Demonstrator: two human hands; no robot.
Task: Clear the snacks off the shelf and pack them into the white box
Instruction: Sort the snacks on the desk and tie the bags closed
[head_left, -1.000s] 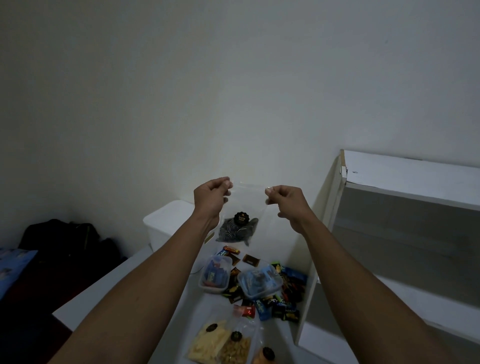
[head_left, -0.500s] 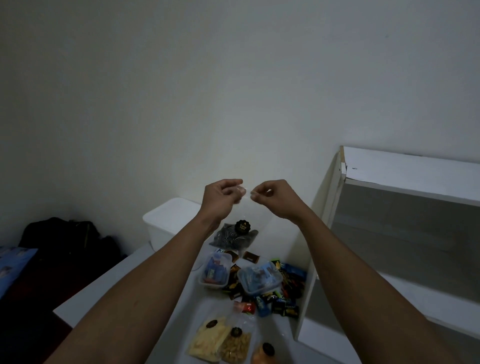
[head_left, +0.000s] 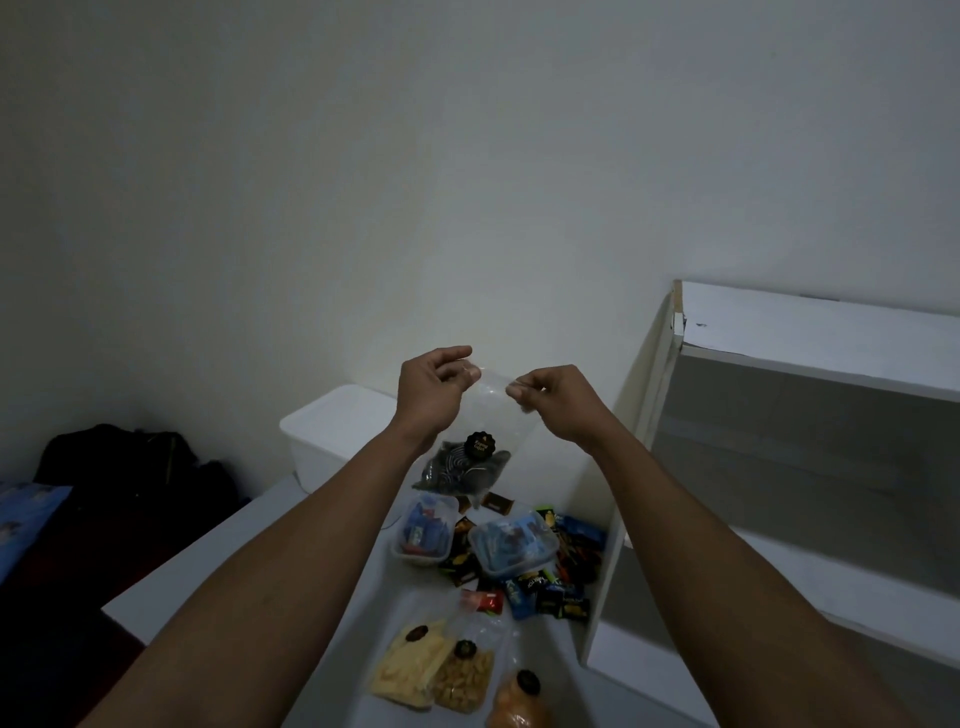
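Note:
I hold up a clear plastic bag of dark snacks (head_left: 465, 462) with a round black label. My left hand (head_left: 434, 387) pinches the bag's top edge on the left, and my right hand (head_left: 553, 397) pinches it on the right, a short gap between them. Behind the bag stands the white box (head_left: 332, 431) with its lid on. Below lie two clear tubs of wrapped sweets (head_left: 511, 543), loose candy wrappers (head_left: 563, 597) and clear bags of chips and nuts (head_left: 434, 670). The white shelf (head_left: 810, 343) stands to the right; the part of it in view holds nothing.
The snacks lie on a white table (head_left: 249, 551) that drops off at the left. A dark bag (head_left: 130, 467) sits on the floor at the far left beside a blue cloth (head_left: 26, 514). A plain wall fills the background.
My hands had come together at the bag's top edge half a second ago; now they have parted a little. The bag still hangs between them.

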